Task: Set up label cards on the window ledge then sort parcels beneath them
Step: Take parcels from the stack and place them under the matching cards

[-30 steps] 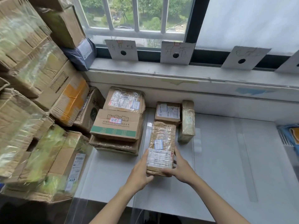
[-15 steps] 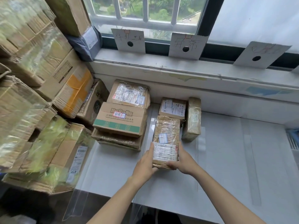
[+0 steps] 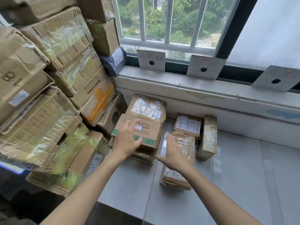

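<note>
Three cardboard label cards lean on the window ledge (image 3: 178, 82): a left card (image 3: 151, 60), a middle card (image 3: 205, 67) and a right card (image 3: 276, 78). Under the left card stands a stack topped by a green-striped box (image 3: 151, 132) and a taped parcel (image 3: 146, 107). Under the middle card lie a long taped parcel (image 3: 185, 142), a small labelled box (image 3: 187, 124) and an upright parcel (image 3: 207, 137). My left hand (image 3: 128, 140) is spread over the green-striped box. My right hand (image 3: 173, 155) hovers open above the long parcel.
A tall wall of large taped cartons (image 3: 48, 78) fills the left side, leaning close to the stack. A grey mailer bag (image 3: 115, 60) sits in the corner. The white table (image 3: 243, 184) stretches to the right. The barred window (image 3: 168, 21) is behind the cards.
Both hands have let go of the long taped parcel, which now lies on the table. My left hand moved up and left over the green-striped box. The view swung left.
</note>
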### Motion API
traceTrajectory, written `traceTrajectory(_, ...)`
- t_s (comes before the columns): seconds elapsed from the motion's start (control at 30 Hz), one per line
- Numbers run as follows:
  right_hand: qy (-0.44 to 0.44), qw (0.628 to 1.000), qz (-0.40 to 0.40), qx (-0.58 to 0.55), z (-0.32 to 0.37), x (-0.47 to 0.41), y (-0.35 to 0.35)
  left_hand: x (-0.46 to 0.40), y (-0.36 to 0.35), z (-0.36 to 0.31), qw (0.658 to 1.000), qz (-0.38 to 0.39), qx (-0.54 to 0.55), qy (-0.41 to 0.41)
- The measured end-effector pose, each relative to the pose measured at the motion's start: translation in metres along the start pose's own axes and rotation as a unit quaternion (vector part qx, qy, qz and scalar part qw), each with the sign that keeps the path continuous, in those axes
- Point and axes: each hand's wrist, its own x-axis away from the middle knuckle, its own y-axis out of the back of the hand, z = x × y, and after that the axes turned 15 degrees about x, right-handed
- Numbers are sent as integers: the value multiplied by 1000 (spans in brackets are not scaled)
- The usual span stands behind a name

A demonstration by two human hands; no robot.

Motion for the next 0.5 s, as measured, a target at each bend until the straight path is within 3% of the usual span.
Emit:
traceTrajectory(0.07, 3, 1000, 1, -27, 16, -7, -2, -17, 17, 25, 995, 6, -17, 96)
traceTrajectory(0.2, -16, 999, 13, -48, 30, -12, -6, -26, 26, 67, 968, 103, -38, 224)
traceTrajectory(0.37, -22, 997, 47, -48, 33, -15, 0, -16, 15, 77, 975, 100, 35, 197)
traceTrajectory(0.5, -21, 999, 28, -38, 35, -9, 10, -1, 13, 66, 988, 17, 63, 138)
